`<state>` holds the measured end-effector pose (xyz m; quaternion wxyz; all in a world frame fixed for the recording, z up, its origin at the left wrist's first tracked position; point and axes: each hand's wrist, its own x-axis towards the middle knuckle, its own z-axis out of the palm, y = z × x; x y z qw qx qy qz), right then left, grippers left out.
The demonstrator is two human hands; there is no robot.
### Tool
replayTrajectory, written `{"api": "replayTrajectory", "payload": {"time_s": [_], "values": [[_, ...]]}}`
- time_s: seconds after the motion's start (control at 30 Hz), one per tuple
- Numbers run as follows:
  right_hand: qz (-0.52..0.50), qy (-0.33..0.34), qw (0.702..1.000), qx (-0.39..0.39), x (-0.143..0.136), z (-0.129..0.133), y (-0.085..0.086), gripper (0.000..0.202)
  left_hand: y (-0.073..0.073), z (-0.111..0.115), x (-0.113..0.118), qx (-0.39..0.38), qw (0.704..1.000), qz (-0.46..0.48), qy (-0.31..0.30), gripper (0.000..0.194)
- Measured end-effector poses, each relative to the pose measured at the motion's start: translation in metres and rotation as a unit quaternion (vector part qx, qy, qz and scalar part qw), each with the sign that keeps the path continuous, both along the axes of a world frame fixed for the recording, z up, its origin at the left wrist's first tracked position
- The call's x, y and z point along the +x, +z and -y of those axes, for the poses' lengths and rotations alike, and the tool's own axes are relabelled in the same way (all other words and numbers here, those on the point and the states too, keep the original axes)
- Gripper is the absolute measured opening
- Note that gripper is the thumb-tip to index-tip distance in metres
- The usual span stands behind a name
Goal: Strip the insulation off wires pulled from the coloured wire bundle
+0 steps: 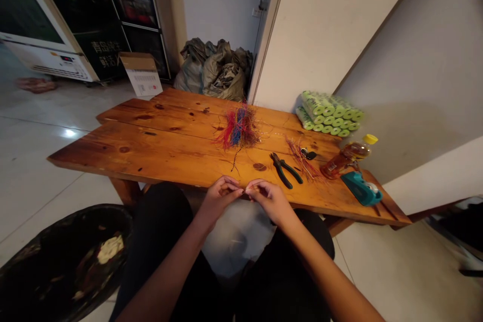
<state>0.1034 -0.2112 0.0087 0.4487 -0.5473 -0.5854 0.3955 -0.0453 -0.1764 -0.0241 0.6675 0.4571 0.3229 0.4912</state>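
My left hand [222,195] and my right hand [266,196] meet at the near edge of the wooden bench, fingertips almost touching. Each is closed in a pinch, thumb against forefinger. Whatever lies between the fingertips is too small to make out. Just beyond them a thin, dark twisted strand [234,159] rests on the wood, leading toward a tangled heap of red, blue and dark thin wires [238,128]. Pliers [285,170] with dark green handles lie to the right of my right hand, jaws pointing away from me.
The bench [181,136] also bears loose reddish wires [302,158], keys [309,154], a yellow-capped drink bottle [345,158], a teal tape dispenser [360,188] and stacked green-wrapped rolls [328,113]. A black-lined bin [68,261] stands at left; sacks [217,70] sit behind.
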Motion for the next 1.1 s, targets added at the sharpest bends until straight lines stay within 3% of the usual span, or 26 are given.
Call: {"api": "replayTrajectory", "payload": {"time_s": [0.17,0.33,0.43,0.53,0.67,0.83,1.1], "values": [[0.166,0.006,0.978,0.123,-0.003,0.003,0.003,0.009,-0.001,-0.001,-0.003,-0.055,0.998,0.034,-0.025,0.018],[0.197,-0.020,0.971,0.134,-0.005,0.002,-0.004,0.012,-0.002,-0.002,-0.001,0.006,0.999,-0.018,0.038,0.011],[0.129,-0.045,0.987,0.086,-0.004,0.000,-0.007,0.011,-0.001,-0.003,-0.003,0.023,0.999,-0.006,0.038,0.008],[-0.037,-0.041,0.998,-0.007,-0.004,-0.003,-0.007,0.012,-0.002,-0.004,-0.006,-0.034,0.996,0.077,-0.008,0.021],[-0.223,-0.006,0.970,-0.100,-0.009,-0.002,0.001,0.019,-0.002,-0.004,-0.008,-0.104,0.980,0.151,-0.072,0.025],[-0.288,0.019,0.944,-0.162,-0.017,0.001,0.011,0.020,-0.004,-0.003,-0.007,-0.116,0.970,0.184,-0.107,0.019],[-0.344,0.035,0.922,-0.174,-0.027,0.004,0.013,0.019,-0.006,-0.003,-0.008,-0.091,0.973,0.198,-0.074,0.024]]}}
